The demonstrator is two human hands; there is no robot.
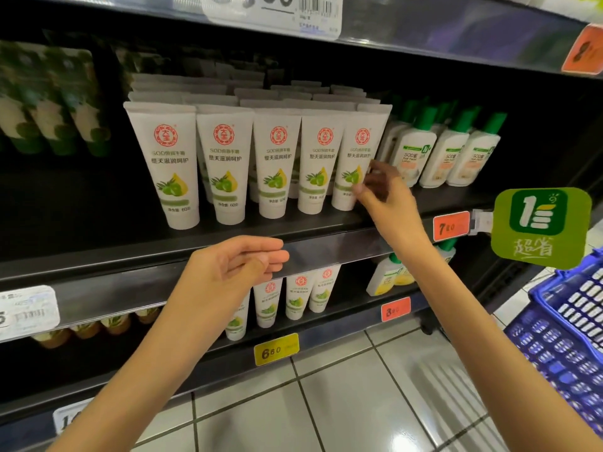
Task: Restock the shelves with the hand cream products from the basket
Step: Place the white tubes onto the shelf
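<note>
Right hand (381, 197) is up at the middle shelf (98, 256), thumb tip against the lower right side of the end tube (354, 158). The fingers are blurred just beside it, so I cannot tell whether they pinch the tube or only touch it. Left hand (235, 265) hovers lower, in front of the shelf's front edge, fingers relaxed and nearly straight, thumb resting against them, holding nothing.

Biggest thing in view is that dark shelf unit, running across the whole picture. Down at the right edge sits the blue basket (561, 337), well apart from both hands; what lies inside cannot be made out. Below it all, white floor tiles (359, 402).

On the middle shelf the hand cream tubes (225, 164) stand cap-down in a front row of five, with more rows packed behind. The end tube leans slightly left, touching its neighbour. Just to the right stand white bottles (443, 154) with green caps. More of the same tubes (295, 295) stand on the shelf below.

A green sign (541, 226) sticks out from the shelf edge at right, an orange price tag (451, 226) beside it, and a yellow price tag (276, 349) sits lower down.
</note>
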